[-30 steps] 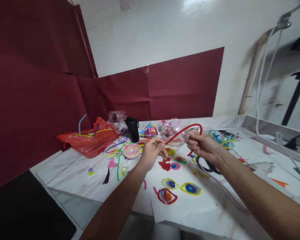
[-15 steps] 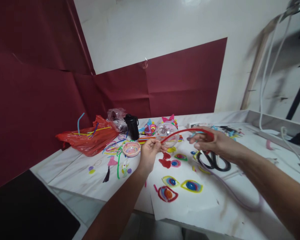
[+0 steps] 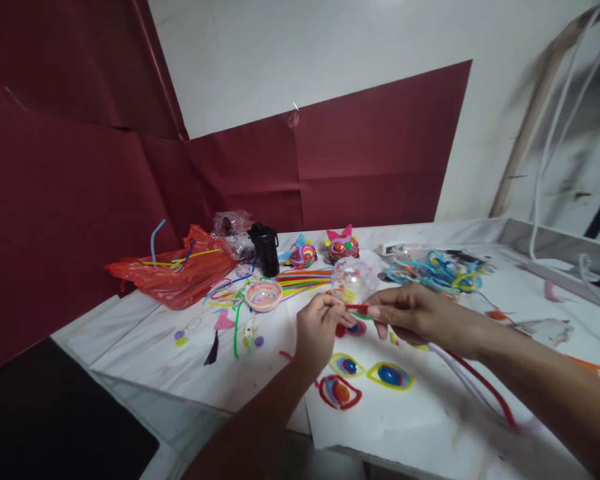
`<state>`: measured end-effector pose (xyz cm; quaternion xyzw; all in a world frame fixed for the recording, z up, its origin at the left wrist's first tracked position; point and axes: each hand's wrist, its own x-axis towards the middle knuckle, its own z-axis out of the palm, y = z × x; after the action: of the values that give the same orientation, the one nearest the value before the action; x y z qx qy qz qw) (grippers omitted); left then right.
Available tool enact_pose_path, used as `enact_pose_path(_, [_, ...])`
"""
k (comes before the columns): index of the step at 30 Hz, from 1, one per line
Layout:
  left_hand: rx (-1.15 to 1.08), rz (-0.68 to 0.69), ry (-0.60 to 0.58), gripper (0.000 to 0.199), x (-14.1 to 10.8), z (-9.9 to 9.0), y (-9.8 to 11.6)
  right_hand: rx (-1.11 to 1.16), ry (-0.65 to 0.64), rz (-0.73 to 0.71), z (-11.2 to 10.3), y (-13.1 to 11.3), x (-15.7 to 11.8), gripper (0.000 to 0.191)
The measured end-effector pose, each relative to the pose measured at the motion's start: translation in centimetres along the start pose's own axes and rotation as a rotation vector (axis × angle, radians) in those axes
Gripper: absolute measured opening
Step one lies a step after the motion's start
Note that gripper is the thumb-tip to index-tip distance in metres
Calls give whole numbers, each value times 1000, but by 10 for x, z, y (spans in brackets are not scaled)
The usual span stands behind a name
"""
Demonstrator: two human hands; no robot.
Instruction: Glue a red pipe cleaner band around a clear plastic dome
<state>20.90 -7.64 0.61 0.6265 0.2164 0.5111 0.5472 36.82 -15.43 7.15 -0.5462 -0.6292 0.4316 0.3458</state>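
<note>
- Your left hand (image 3: 320,333), right hand (image 3: 423,313): both pinching red strip (image 3: 356,308).
- Whereabouts: between both hands, above table (image 3: 180,360) (apparently trailing below your right arm (image 3: 530,377)).
- Step, seemingly: working one end; next move wants steady pinches.

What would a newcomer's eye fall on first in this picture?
Probably the left hand and right hand, holding a red strip between them near the centre. Just below lie eye-shaped pieces outlined in yellow and red, on white paper. To the left, a bright red plastic bag lies in front of dark red sheeting.
</note>
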Motion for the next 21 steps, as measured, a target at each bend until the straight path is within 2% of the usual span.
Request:
enact_pose_path(3, [-45,-26,-2,20,-8,9,5,-115,108,-84,6,9,-3,52])
enact_pose_path(6, [-106,-46,3,22,-13,13,7,-258,201,-156,11,18,-9,47])
enact_pose_path(9, [-174,-77,29,23,-16,12,8,-375,243,-164,21,22,-13,40])
enact_pose_path(13, [-218,-122,107,18,-19,9,11,-542,298,-269,35,18,-13,36])
enact_pose_path(17, [-219,-117,144,14,-19,1,19,-566,264,-321,42,14,-7,29])
enact_pose_path(21, [-224,-105,186,20,-12,-10,22,-531,204,-342,42,13,-2,28])
